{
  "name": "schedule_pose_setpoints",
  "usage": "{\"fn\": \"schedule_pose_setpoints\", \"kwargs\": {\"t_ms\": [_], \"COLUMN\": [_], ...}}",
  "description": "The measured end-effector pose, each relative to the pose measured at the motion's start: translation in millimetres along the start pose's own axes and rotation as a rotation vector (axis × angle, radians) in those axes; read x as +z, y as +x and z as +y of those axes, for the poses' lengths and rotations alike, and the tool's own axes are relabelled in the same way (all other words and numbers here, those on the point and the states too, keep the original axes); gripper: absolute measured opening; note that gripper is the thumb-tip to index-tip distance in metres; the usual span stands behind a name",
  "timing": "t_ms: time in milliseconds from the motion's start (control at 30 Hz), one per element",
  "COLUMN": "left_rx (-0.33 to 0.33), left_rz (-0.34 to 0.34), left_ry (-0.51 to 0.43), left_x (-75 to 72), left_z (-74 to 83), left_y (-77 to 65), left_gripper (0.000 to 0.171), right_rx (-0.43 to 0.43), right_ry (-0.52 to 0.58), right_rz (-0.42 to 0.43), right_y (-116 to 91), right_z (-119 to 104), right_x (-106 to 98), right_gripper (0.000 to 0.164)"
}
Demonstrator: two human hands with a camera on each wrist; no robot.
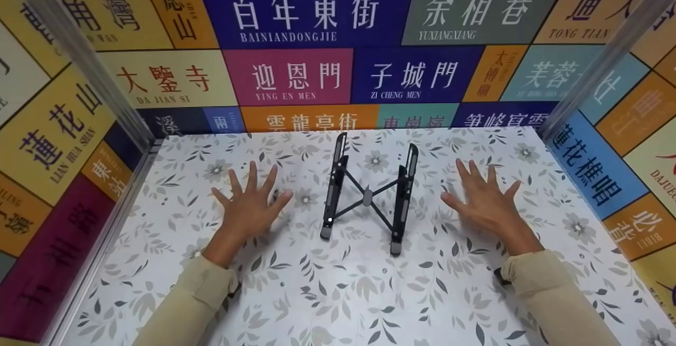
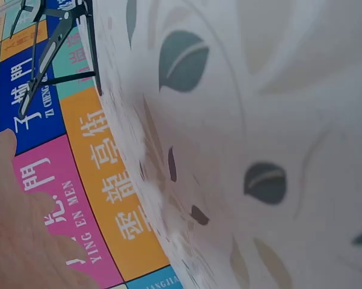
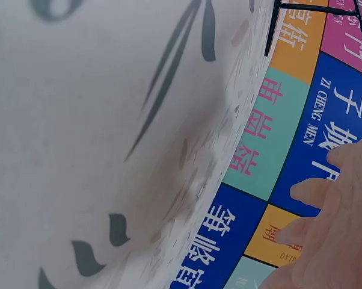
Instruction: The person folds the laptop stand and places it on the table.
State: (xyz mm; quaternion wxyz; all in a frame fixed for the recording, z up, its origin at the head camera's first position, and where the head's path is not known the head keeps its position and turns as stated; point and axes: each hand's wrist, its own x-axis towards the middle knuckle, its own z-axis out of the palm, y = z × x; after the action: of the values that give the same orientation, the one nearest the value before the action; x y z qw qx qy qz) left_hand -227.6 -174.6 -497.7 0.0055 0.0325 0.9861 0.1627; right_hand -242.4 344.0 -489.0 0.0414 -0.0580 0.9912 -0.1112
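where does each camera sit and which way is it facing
Head: worn on the head, facing forward and down at the black stand on the floral table; left hand, right hand and sleeves show.
Left wrist: worn there, facing across table to sign wall; part of left hand shows.
Right wrist: worn there, facing likewise; part of right hand shows.
Both wrist views share part of the stand and ZI CHENG MEN sign.

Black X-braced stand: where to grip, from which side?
Likely the two long black side rails, mid-length: left hand from the left, right hand from the right. They form the outer edges, while thin black crossed bars and a grey oval hub span the gap between.
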Motion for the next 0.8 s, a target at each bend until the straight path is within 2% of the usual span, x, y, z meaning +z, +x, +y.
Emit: {"fn": "schedule_pose_setpoints", "kwargs": {"t_ms": [333,500,700,800], "left_rx": [-0.004,0.005,0.052,0.049], "left_rz": [-0.037,-0.041,0.019,0.030], "left_ry": [-0.108,-0.246,-0.424,-0.491], "left_x": [4.0,2.7,6.6,12.5], "left_z": [11.4,19.2,33.1,41.7], "left_y": [3.6,4.2,6.6,8.4], "left_gripper": [0.084,0.078,0.066,0.061], "right_rx": [-0.027,-0.054,-0.061,-0.075], "right_ry": [0.131,0.208,0.350,0.447], "right_rz": [-0.017,-0.005,0.022,0.046], "right_y": [-6,-6,-2,1], "right_z": [-1,-6,-15,-20], "right_x": [6,10,16,20], "right_gripper": [0.090,0.083,0.073,0.068]}}
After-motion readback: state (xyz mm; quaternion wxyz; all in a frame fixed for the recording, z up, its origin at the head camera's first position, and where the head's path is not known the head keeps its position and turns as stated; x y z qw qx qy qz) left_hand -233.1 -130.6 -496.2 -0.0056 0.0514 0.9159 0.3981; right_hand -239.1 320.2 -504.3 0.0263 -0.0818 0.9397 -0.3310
